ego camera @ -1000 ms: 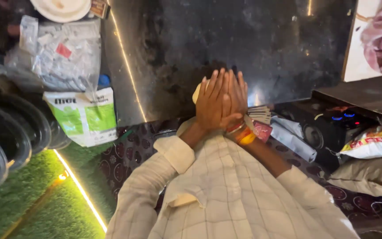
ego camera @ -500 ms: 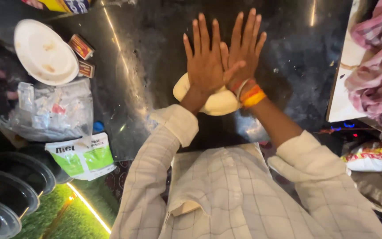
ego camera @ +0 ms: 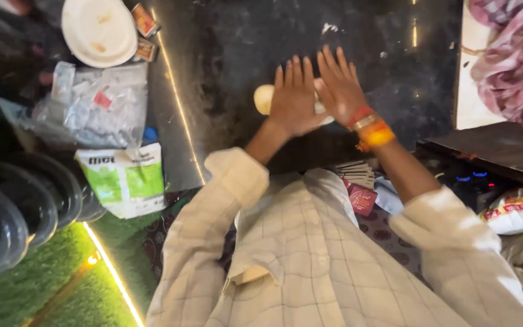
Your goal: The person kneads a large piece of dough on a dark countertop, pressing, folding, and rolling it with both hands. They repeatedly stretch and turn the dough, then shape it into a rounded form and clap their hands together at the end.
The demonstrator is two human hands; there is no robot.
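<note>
1. One dark stone bench [ego camera: 394, 36] fills the upper view and carries everything below.
2. Checked pale shirt [ego camera: 310, 254] with rolled cuffs occupies the lower frame.
3. Pink patterned cloth [ego camera: 509, 54] lies at the bench's far right corner.
4. Clear plastic bag [ego camera: 92, 106] and a green-and-white packet [ego camera: 128, 178] sit at the left edge, just beside each other.
5. White plate [ego camera: 98, 30] rests at upper left.
6. Left hand [ego camera: 295, 97] and right hand [ego camera: 340, 85] are pressed flat, fingers spread, edges overlapping, gripping nothing.
7. Pale dough disc [ego camera: 264, 98] lies on the bench beneath both hands, mostly covered.
8. Orange and red bangles [ego camera: 370, 128] ring the right wrist.
</note>
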